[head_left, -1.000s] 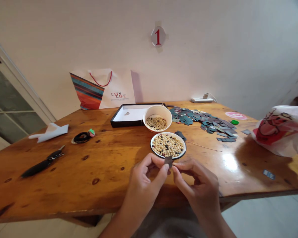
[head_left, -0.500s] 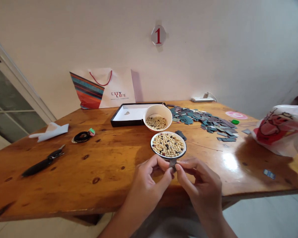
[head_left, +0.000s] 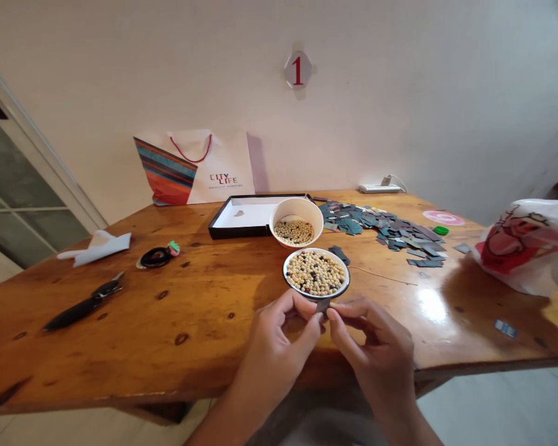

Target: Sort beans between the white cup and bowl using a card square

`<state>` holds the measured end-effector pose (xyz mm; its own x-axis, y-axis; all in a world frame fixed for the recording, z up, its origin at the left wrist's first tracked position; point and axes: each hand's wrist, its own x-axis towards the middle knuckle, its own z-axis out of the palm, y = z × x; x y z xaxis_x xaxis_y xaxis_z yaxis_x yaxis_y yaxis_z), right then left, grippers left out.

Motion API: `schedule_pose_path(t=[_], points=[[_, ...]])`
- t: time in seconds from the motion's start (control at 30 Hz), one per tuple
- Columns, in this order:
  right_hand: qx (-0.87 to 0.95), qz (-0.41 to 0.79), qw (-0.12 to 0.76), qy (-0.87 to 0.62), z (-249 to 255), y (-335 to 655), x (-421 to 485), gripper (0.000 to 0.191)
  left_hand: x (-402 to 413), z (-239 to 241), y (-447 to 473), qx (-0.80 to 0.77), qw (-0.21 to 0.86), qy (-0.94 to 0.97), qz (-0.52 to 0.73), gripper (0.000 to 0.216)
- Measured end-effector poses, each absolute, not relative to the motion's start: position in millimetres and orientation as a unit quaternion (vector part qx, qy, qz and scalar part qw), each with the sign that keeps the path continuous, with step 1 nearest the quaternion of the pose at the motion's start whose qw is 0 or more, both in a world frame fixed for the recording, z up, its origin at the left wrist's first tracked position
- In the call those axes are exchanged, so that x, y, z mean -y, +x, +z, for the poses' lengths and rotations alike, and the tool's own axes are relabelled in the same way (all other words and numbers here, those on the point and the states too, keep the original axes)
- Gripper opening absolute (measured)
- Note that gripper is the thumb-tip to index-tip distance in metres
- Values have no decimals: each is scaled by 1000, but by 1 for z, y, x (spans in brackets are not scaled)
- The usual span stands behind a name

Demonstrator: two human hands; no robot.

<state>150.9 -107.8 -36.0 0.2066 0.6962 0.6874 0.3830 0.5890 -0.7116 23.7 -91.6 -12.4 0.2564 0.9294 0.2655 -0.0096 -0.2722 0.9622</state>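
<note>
One left hand (head_left: pixel 283 337) and one right hand (head_left: pixel 379 347) have fingers clamped on one dark piece (head_left: pixel 323 306) toward the near edge of the surface (head_left: pixel 177 297); beyond sit one bowl (head_left: pixel 348 279) and one tub (head_left: pixel 296 208), both holding beans (head_left: pixel 316 272), and one heap of flat pieces (head_left: pixel 390 229) toward the far right corner.

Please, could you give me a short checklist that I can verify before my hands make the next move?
1. Dark piece secure in the left hand: ok, pinched between finger and thumb.
2. Right hand gripping the piece too: cannot tell; its fingertips are at the right edge, but their hold is hidden.
3. Bowl upright, beans inside: ok.
4. Hands free of the bowl's near rim: cannot tell; they are very close, contact is unclear.
5. Pile of dark pieces neatly stacked: not ok, loose and overlapping.
6. Thin cord away from both hands: ok, on the table beyond the right hand.
</note>
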Motion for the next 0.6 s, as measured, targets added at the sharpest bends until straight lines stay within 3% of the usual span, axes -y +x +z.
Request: schedule_pose_path(t=[0.6], points=[[632,122,646,-410,-35,151,109,10,92,-14,24,-356,491,608,512,10]])
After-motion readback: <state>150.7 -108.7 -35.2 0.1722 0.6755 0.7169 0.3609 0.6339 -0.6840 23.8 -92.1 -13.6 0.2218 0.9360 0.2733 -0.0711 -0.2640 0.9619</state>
